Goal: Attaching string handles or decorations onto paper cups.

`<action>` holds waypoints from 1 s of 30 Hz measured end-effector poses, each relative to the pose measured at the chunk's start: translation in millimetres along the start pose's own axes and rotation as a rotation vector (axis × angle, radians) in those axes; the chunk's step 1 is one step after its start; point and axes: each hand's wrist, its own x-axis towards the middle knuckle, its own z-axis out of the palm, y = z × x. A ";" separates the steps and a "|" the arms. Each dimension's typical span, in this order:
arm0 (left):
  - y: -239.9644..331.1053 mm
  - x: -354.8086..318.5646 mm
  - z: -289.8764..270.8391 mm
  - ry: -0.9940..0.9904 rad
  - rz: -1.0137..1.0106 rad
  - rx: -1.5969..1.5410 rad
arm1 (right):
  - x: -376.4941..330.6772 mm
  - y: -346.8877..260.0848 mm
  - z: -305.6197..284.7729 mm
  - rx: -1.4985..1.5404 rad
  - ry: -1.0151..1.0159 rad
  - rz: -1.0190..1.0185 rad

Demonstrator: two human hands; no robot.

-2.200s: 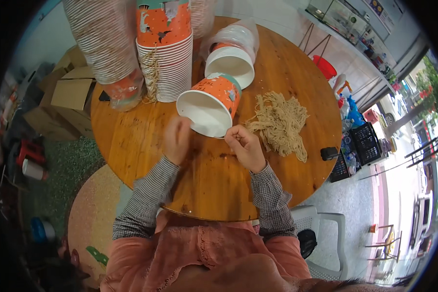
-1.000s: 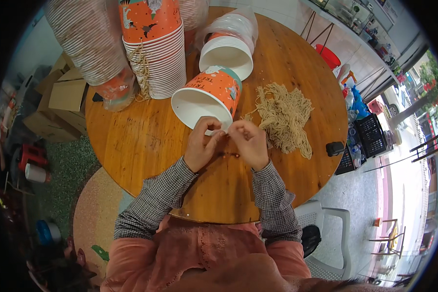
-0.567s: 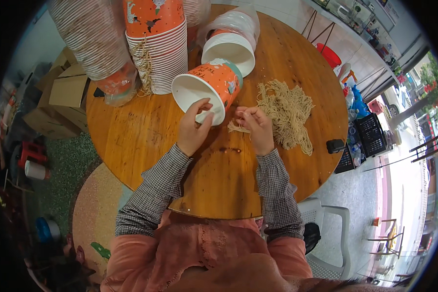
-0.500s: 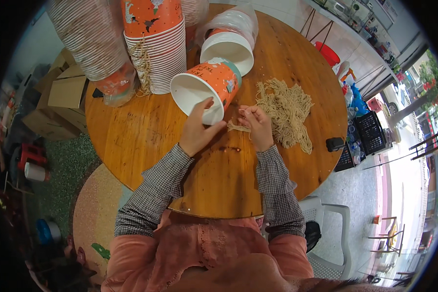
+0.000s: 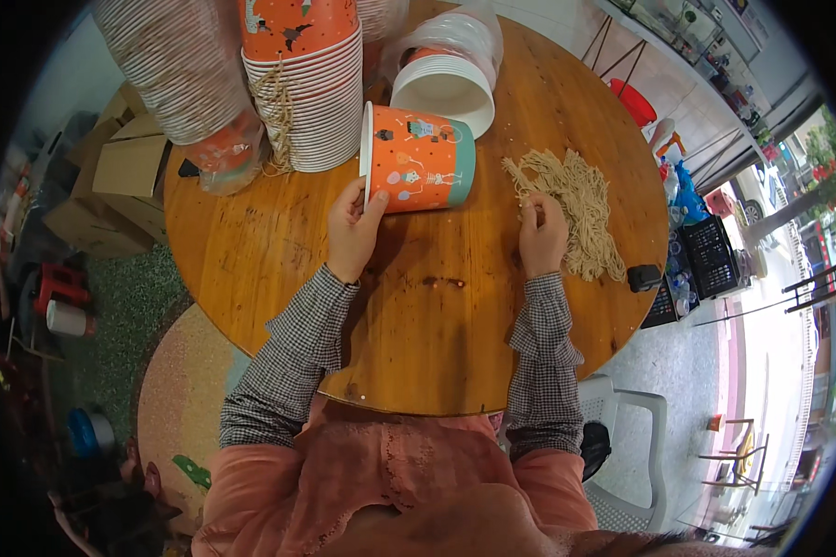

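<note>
This looks like a small home workshop opening onto a street: a round wooden table (image 5: 418,316) carries tall stacks of paper cups (image 5: 306,84) and a pile of strings (image 5: 576,209), with cardboard boxes (image 5: 111,186) at left and crates (image 5: 711,260) at right.

Brown cardboard boxes (image 5: 125,167) (left of table)

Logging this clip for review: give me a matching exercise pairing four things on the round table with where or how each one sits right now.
Things:
1. orange paper cup
2. pile of tan strings
3. upright cup stack
4. small black object

States:
A. under the right hand
B. standing at the table's far side
C. lying on its side, rim gripped by the left hand
D. near the table's right edge

Pairs: 1-C, 2-A, 3-B, 4-D
</note>
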 end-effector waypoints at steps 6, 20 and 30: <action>-6.7 -7.8 4.1 -0.008 -0.020 -0.135 | -19.1 -95.4 7.9 0.593 -0.010 0.222; 27.4 -15.1 11.1 -0.093 0.462 0.442 | -28.0 -126.3 10.2 0.554 -0.043 0.021; 77.1 -13.7 9.3 -0.180 0.707 0.924 | -32.2 -126.2 12.3 0.361 -0.175 -0.297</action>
